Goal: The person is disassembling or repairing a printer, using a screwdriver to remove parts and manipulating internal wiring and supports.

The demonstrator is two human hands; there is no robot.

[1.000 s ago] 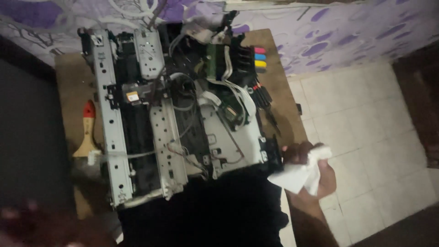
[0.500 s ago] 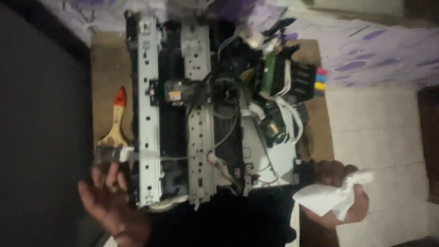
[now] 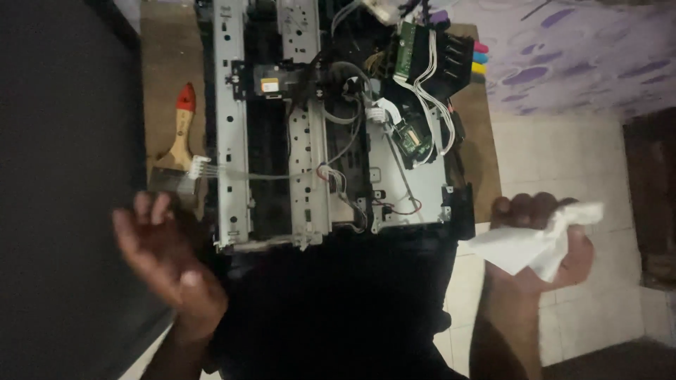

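Right hand is out past the right end of the machine, fingers curled around a crumpled white tissue, bunched tight in the palm with one corner sticking out to the side. That wad hangs over the pale tiled floor, just beside the near right corner of the stripped printer chassis, not touching it.

Left hand is on the other side, palm up, fingers spread loose, nothing in it. It hovers at the near left corner of the chassis, and its fingertips sit just below the bristle end of a paintbrush. Close, though I can't tell if they touch.

That brush lies on the brown board, long axis running away from the person: bristles at the near end, wooden handle leading up to a red tip at the far end. So the left hand is clearly the nearer one to it, and the brush lies straight ahead of those fingers, parallel to the long metal rails of the chassis.

Far right corner: a row of coloured ink tanks, with white ribbon cables running past a green circuit board.
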